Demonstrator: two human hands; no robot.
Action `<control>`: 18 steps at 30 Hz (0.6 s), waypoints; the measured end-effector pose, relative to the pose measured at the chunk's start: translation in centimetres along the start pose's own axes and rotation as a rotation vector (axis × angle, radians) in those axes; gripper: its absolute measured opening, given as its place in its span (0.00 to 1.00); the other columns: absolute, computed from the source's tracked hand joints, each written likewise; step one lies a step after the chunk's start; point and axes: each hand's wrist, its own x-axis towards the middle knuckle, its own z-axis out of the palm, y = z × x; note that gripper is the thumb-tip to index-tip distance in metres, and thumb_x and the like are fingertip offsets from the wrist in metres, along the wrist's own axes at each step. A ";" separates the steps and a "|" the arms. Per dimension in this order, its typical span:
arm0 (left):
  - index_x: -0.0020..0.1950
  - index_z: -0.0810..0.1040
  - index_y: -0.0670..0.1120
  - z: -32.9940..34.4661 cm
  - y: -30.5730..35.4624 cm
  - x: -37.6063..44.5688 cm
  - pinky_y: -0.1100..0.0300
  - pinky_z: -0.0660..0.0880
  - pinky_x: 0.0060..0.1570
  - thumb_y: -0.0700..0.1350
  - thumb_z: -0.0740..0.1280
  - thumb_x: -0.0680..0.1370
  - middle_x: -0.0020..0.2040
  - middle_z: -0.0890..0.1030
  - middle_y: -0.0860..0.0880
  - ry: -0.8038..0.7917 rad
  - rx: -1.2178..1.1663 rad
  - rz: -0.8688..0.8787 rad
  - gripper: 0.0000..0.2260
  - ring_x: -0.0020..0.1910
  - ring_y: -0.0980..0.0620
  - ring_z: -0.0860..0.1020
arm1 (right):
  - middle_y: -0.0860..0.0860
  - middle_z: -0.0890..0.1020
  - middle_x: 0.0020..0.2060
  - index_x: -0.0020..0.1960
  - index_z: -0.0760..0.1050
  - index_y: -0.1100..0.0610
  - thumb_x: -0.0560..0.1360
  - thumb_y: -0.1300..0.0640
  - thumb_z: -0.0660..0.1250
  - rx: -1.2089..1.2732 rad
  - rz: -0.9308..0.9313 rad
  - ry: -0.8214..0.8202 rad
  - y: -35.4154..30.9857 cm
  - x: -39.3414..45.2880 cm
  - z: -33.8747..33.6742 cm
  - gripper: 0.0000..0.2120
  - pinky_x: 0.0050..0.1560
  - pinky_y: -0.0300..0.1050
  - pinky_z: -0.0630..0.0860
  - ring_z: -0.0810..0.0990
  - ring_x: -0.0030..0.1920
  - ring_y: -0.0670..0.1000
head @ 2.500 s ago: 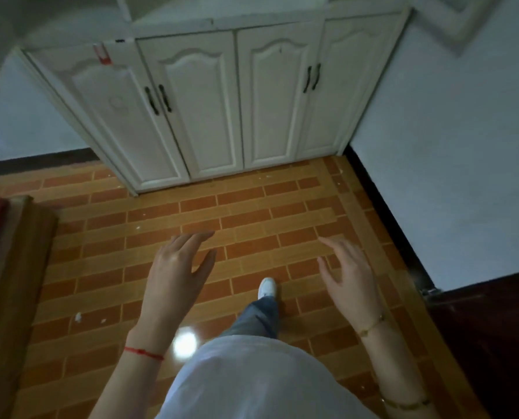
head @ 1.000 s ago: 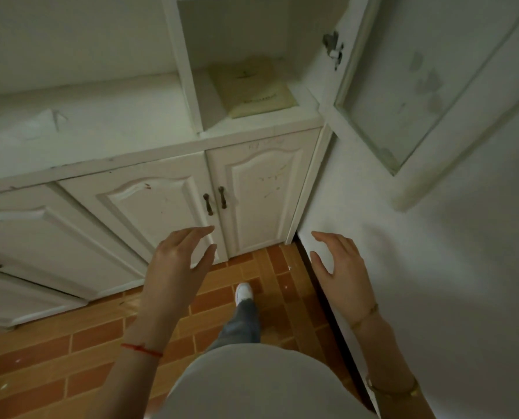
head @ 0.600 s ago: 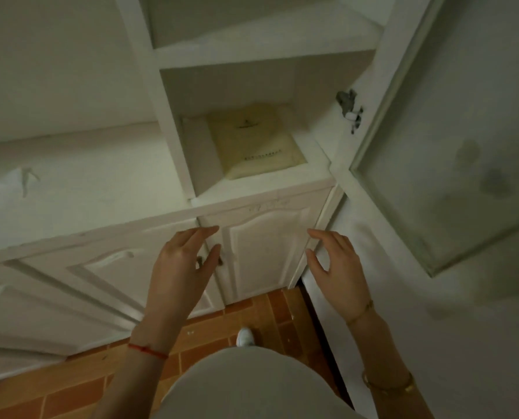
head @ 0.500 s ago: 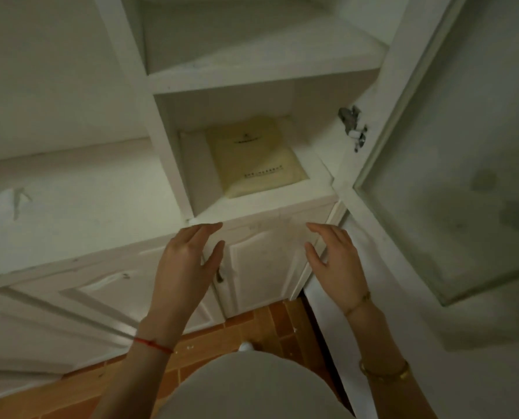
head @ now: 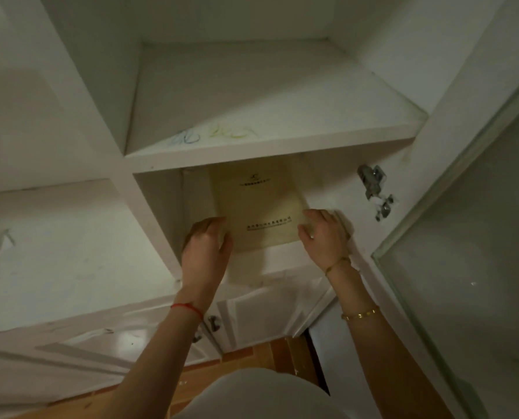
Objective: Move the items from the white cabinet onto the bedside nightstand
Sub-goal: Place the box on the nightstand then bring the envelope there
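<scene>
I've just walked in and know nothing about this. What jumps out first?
Two hands reach into the lower compartment of a white cabinet: the left hand and right hand meet the near corners of a flat yellowish packet lying there. To the right, a glass door stands open.

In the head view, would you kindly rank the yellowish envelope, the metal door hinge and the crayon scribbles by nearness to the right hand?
1. Yellowish envelope: touching the right hand, at its left.
2. Metal door hinge: up and to the right, on the cabinet side.
3. Crayon scribbles: farthest, on the shelf above, to the left.
</scene>
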 end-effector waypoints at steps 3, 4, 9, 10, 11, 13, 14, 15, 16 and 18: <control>0.58 0.79 0.40 1.3 -0.7 1.6 0.49 0.77 0.54 0.41 0.67 0.77 0.54 0.81 0.40 -0.082 0.020 -0.081 0.11 0.56 0.38 0.77 | 0.60 0.75 0.61 0.67 0.70 0.61 0.78 0.53 0.63 -0.014 0.052 -0.097 0.4 1.7 1.0 0.20 0.61 0.52 0.70 0.72 0.61 0.60; 0.54 0.78 0.40 1.8 -1.2 2.0 0.49 0.77 0.52 0.42 0.65 0.77 0.52 0.80 0.41 -0.122 0.038 -0.090 0.08 0.53 0.39 0.77 | 0.60 0.75 0.61 0.67 0.70 0.61 0.78 0.52 0.63 -0.010 0.065 -0.114 0.5 2.1 1.4 0.21 0.61 0.53 0.70 0.71 0.61 0.60; 0.44 0.72 0.47 3.5 -3.2 2.9 0.52 0.76 0.45 0.48 0.60 0.76 0.44 0.79 0.46 -0.206 0.074 -0.122 0.06 0.45 0.42 0.77 | 0.62 0.76 0.57 0.64 0.72 0.64 0.77 0.52 0.63 0.006 0.076 -0.091 1.0 3.1 2.1 0.20 0.58 0.52 0.70 0.72 0.59 0.61; 0.43 0.71 0.47 3.6 -3.3 2.9 0.52 0.76 0.44 0.48 0.61 0.77 0.43 0.79 0.45 -0.208 0.065 -0.131 0.06 0.44 0.42 0.77 | 0.62 0.76 0.57 0.63 0.73 0.64 0.77 0.53 0.63 0.022 0.075 -0.085 1.0 3.3 2.2 0.19 0.58 0.52 0.71 0.72 0.58 0.61; 0.41 0.70 0.48 3.8 -3.4 2.9 0.53 0.75 0.43 0.48 0.62 0.77 0.42 0.79 0.45 -0.212 0.055 -0.134 0.06 0.44 0.42 0.77 | 0.62 0.76 0.56 0.63 0.73 0.65 0.77 0.53 0.64 0.042 0.075 -0.083 1.1 3.4 2.2 0.19 0.58 0.52 0.71 0.72 0.58 0.61; 0.41 0.70 0.48 4.1 -3.5 2.9 0.55 0.73 0.42 0.49 0.62 0.77 0.42 0.79 0.44 -0.229 0.050 -0.137 0.07 0.45 0.41 0.78 | 0.62 0.76 0.56 0.63 0.73 0.65 0.78 0.54 0.64 0.100 0.083 -0.090 1.0 3.6 2.3 0.19 0.57 0.51 0.73 0.74 0.57 0.60; 0.44 0.72 0.47 4.2 -3.4 2.9 0.55 0.72 0.44 0.49 0.62 0.78 0.44 0.80 0.44 -0.239 0.049 -0.141 0.07 0.47 0.41 0.77 | 0.62 0.76 0.56 0.63 0.73 0.65 0.78 0.55 0.64 0.131 0.085 -0.094 0.9 3.5 2.3 0.18 0.56 0.50 0.74 0.75 0.56 0.60; 0.48 0.75 0.45 4.2 -3.3 2.9 0.54 0.71 0.47 0.49 0.63 0.79 0.47 0.80 0.43 -0.247 0.051 -0.142 0.08 0.50 0.41 0.77 | 0.61 0.75 0.56 0.63 0.73 0.65 0.78 0.56 0.64 0.156 0.086 -0.098 0.7 3.4 2.3 0.18 0.55 0.49 0.75 0.76 0.55 0.60; 0.53 0.77 0.43 4.3 -3.3 2.8 0.54 0.71 0.50 0.49 0.64 0.79 0.50 0.81 0.42 -0.254 0.047 -0.147 0.10 0.52 0.41 0.77 | 0.61 0.75 0.56 0.63 0.73 0.66 0.78 0.57 0.64 0.172 0.085 -0.097 0.6 3.2 2.4 0.17 0.54 0.49 0.75 0.76 0.54 0.59; 0.58 0.78 0.42 4.0 -3.0 2.6 0.53 0.72 0.54 0.49 0.65 0.78 0.53 0.81 0.42 -0.251 0.023 -0.160 0.13 0.55 0.41 0.77 | 0.61 0.75 0.55 0.63 0.73 0.65 0.78 0.58 0.64 0.190 0.083 -0.088 0.4 2.7 2.4 0.17 0.54 0.48 0.76 0.77 0.52 0.58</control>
